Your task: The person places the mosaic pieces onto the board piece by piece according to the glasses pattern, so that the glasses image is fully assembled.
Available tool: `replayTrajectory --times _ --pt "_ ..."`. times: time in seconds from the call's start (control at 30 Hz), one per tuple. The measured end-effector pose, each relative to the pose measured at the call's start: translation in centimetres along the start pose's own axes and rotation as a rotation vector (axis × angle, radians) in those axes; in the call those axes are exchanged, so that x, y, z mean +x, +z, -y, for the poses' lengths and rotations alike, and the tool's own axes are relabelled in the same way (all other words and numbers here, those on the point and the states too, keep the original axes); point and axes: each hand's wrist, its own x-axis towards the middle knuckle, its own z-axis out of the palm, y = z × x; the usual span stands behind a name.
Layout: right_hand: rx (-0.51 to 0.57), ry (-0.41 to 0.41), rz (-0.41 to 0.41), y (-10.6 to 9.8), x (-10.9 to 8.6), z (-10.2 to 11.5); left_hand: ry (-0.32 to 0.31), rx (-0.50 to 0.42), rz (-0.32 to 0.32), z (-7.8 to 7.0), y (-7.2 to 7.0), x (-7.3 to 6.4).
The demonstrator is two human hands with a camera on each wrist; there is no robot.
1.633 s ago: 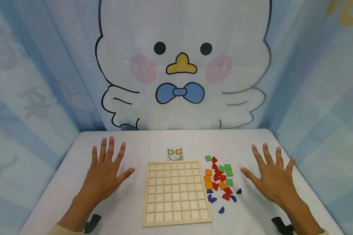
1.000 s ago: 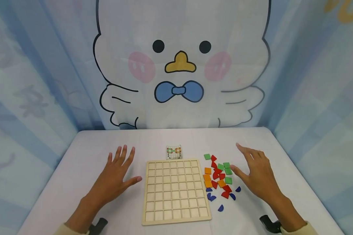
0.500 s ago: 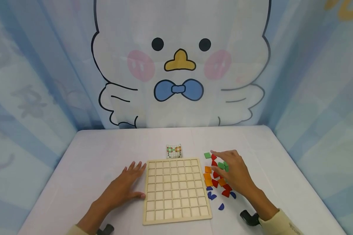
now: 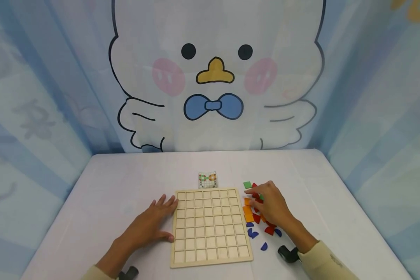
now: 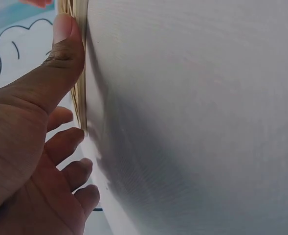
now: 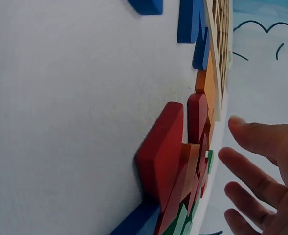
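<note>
A pale wooden grid board lies on the white table in the head view. At its left edge is my left hand, the fingers fairly straight and the thumb touching the board's side; the left wrist view shows that thumb against the edge. My right hand hovers over a loose cluster of coloured pieces right of the board. Its thumb and fingers are apart, nothing visible between them. Orange squares, red pieces, a green diamond and blue half-rounds lie there; the hand hides several.
A small card with a bow-tie pattern on a grid lies just behind the board. Beyond the table's far edge hangs a curtain printed with a cartoon bird. A dark camera sits at the right wrist.
Both hands have come inward from the table's sides. My left hand has reached the board's left edge; my right hand has moved left over the coloured pieces, its fingers less spread. Board and card stay put.
</note>
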Motion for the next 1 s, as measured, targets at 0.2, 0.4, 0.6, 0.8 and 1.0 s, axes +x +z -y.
replayTrajectory --times 0.2,0.4,0.6,0.8,1.0 --pt "-0.078 0.021 0.031 0.8 0.6 0.0 -0.002 -0.008 0.018 0.0 0.2 0.2" --pt "-0.107 0.012 0.048 0.8 1.0 0.0 -0.003 0.002 0.028 0.1 0.2 0.2" --pt "-0.097 0.009 0.084 0.5 1.3 0.0 0.007 0.008 0.022 0.0 0.0 0.2" --pt "-0.054 0.018 0.093 -0.4 1.3 -0.1 0.013 0.011 0.015 0.0 0.1 0.3" --pt "0.009 0.033 0.074 -0.8 1.6 0.3 -0.014 0.016 0.02 0.0 0.1 0.3"
